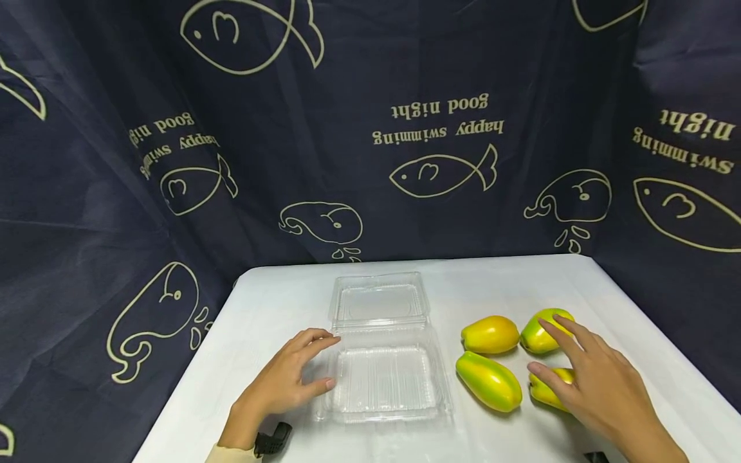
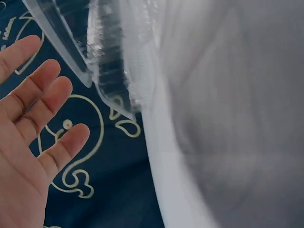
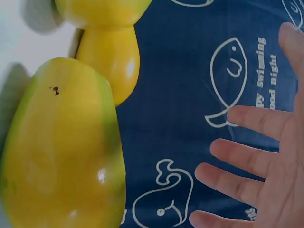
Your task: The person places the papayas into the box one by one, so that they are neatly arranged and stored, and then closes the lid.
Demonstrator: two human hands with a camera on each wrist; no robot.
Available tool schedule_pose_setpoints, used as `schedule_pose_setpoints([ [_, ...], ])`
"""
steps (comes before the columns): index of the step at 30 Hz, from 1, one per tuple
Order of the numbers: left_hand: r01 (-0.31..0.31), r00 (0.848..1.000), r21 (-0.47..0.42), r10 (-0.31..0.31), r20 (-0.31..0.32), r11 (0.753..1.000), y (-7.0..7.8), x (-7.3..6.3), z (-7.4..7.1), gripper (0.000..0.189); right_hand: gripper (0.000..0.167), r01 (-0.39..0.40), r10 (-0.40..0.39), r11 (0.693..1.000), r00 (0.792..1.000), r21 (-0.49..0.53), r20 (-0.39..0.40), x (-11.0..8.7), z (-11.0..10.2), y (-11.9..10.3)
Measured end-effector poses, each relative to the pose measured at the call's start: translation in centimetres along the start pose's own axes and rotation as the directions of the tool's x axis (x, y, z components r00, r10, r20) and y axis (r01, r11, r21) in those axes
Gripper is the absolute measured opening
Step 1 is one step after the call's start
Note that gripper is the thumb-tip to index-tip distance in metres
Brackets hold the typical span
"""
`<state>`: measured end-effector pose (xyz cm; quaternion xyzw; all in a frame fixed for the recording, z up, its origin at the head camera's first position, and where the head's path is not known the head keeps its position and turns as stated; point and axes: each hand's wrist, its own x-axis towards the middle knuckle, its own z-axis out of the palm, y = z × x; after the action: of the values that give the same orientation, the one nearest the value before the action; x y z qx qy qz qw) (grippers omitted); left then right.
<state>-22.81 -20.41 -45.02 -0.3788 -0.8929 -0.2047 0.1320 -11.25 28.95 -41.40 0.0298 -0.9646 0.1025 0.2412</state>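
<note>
A transparent plastic clamshell box (image 1: pixel 384 382) lies opened out on the table, its lid (image 1: pixel 379 302) folded back toward the far edge. At the box's left side is my left hand (image 1: pixel 280 379), fingers apart and holding nothing. Several yellow-green papayas lie grouped to the right of the box: a yellow one (image 1: pixel 491 335), a long greener one (image 1: pixel 489 381), one farther back (image 1: pixel 539 335) and one (image 1: pixel 541 389) partly covered by my right hand (image 1: pixel 608 386). That hand hovers over the group with spread fingers and an unfilled palm; the right wrist view shows a gap between fingers and papayas (image 3: pixel 66 152).
A white cloth covers the table (image 1: pixel 492 283). Dark blue fabric (image 1: pixel 359 161) printed with fish, whales and lettering hangs behind and at both sides. A black wrist strap (image 1: pixel 273 440) sits on the left wrist.
</note>
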Motion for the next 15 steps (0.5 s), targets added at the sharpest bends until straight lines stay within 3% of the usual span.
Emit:
schedule_pose_setpoints([
  [6, 0.025, 1.0, -0.001, -0.025, 0.015, 1.0, -0.6, -0.6, 0.6, 0.066, 0.071, -0.057, 0.054, 0.995, 0.998, 0.076, 0.043, -1.1, 0.1, 0.7],
  [8, 0.024, 0.999, -0.003, -0.024, 0.022, 1.0, -0.7, -0.7, 0.7, 0.065, 0.072, -0.089, 0.081, 0.992, 0.993, 0.095, 0.089, -1.6, 0.2, 0.9],
  [13, 0.023, 0.999, 0.003, -0.023, 0.029, 1.0, -0.9, -0.7, 0.7, 0.065, 0.08, -0.166, 0.149, 0.983, 0.972, 0.082, 0.18, -2.5, 0.7, 1.9],
  [15, 0.03, 0.999, 0.011, -0.03, 0.028, 1.0, -1.0, -0.6, 0.7, 0.065, 0.081, -0.174, 0.158, 0.981, 0.972, 0.081, 0.175, -2.9, 0.9, 2.3],
])
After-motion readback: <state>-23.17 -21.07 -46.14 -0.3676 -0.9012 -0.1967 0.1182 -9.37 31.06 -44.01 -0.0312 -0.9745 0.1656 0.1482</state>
